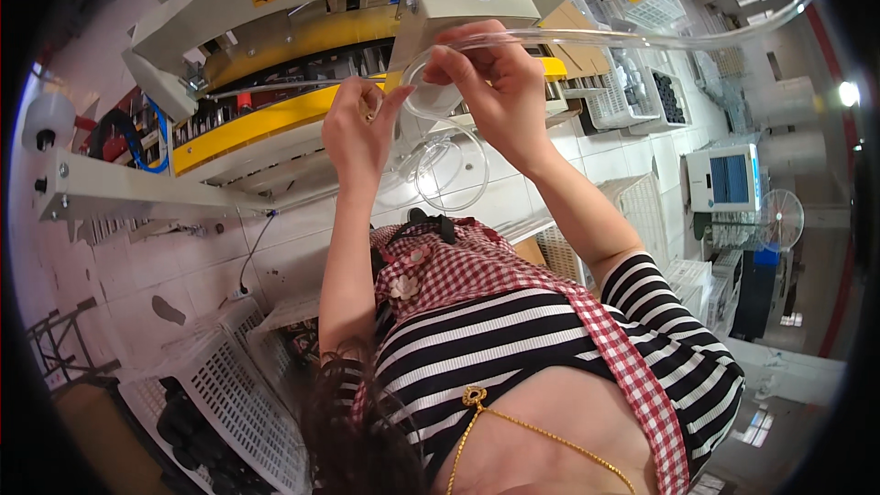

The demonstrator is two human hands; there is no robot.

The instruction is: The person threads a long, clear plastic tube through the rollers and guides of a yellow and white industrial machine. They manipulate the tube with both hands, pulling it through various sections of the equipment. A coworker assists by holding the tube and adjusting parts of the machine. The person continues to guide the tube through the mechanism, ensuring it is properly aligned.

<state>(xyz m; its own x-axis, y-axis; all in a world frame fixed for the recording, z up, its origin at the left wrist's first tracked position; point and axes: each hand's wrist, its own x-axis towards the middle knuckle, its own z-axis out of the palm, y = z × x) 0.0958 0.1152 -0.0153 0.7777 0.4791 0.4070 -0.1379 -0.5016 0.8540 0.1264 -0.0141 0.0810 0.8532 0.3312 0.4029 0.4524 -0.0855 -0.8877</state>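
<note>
Tubing (587, 37) here is clear, soft plastic that looks light, floppy and a bit slippery, so I'd say pinching it right at the coil is the way to go. Both hands are raised in front of the yellow-and-white machine (275, 110): the right hand (495, 82) has its fingers closed on the loop, and the left hand (359, 133) is pinched on the strand running off left.
</note>
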